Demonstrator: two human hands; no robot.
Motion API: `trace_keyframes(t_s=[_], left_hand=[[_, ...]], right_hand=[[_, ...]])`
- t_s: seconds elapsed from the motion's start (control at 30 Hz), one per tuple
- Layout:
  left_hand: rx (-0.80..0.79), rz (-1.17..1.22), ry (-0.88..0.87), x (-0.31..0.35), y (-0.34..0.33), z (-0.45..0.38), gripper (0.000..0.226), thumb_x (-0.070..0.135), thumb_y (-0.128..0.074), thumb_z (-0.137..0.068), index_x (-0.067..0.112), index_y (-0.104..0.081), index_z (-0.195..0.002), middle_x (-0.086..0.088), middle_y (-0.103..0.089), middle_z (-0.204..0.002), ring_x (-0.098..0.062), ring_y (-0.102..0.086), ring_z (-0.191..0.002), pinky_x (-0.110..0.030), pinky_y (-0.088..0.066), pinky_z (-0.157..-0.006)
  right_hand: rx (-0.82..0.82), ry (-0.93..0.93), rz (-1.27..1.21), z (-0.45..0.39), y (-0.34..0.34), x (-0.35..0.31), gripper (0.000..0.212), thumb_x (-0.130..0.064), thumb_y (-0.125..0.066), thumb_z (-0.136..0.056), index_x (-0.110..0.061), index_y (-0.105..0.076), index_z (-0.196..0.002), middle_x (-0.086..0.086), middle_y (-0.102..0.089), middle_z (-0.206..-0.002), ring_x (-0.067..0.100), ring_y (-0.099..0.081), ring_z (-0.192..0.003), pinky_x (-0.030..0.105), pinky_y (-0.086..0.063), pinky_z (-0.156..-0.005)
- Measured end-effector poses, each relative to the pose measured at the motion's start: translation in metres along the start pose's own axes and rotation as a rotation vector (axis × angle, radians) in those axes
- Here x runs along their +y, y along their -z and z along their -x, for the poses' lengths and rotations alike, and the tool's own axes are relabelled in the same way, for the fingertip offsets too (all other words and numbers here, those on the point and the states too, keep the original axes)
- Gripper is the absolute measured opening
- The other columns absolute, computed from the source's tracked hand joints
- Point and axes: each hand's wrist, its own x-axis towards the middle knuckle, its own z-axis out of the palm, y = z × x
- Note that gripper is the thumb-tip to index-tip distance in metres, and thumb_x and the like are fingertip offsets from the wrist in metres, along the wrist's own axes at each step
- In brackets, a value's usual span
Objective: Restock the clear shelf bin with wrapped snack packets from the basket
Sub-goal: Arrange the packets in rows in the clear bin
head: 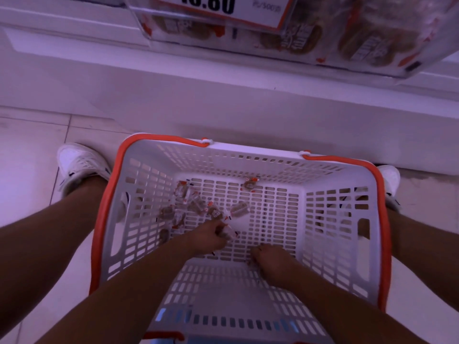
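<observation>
Small clear-wrapped brown snack packets (188, 207) lying scattered on floor of white slotted plastic basket with orange rim (372, 244), mostly left-centre, one (249, 184) near far wall. Left hand (208, 235) reaching in, grip closing around a packet (227, 232). Right hand (269, 256) pressing down on basket floor, fingers curled, grip state hard telling. Clear plastic shelf bin (323, 43) sitting above on white shelf, holding packets, white price label (223, 8) in front.
</observation>
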Motion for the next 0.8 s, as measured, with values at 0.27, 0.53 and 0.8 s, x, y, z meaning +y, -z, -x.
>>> trace_keyframes(t_s=[0.27,0.53,0.8], left_hand=[[0.232,0.07,0.048,0.083,0.043,0.037,0.02,0.017,-0.054,-0.093,0.012,-0.059,-0.111,-0.009,-0.065,-0.091,-0.018,-0.063,-0.072,-0.024,-0.051,-0.057],[0.435,0.377,-0.416,0.207,0.046,0.157,0.022,0.02,-0.058,-0.08,0.03,-0.07,-0.096,0.011,-0.069,-0.068,-0.006,-0.062,-0.063,-0.021,-0.051,-0.066],[0.547,0.451,-0.697,0.237,0.049,0.242,0.025,0.004,-0.053,-0.099,0.009,-0.054,-0.123,-0.006,-0.067,-0.092,-0.006,-0.063,-0.067,-0.018,-0.05,-0.057]], right_hand=[[0.305,-0.15,-0.956,0.026,0.14,-0.01,0.046,-0.007,-0.074,-0.085,-0.01,-0.057,-0.128,0.002,-0.066,-0.097,0.014,-0.065,-0.084,0.018,-0.055,-0.064],[0.611,0.138,-1.215,0.148,0.239,-0.064,0.053,-0.002,-0.07,-0.085,-0.013,-0.054,-0.134,0.013,-0.071,-0.114,0.016,-0.069,-0.103,0.039,-0.057,-0.091],[0.706,0.295,-1.439,0.182,0.266,-0.105,0.071,-0.032,-0.086,-0.06,-0.025,-0.062,-0.126,0.007,-0.074,-0.113,0.027,-0.07,-0.105,0.054,-0.053,-0.096]])
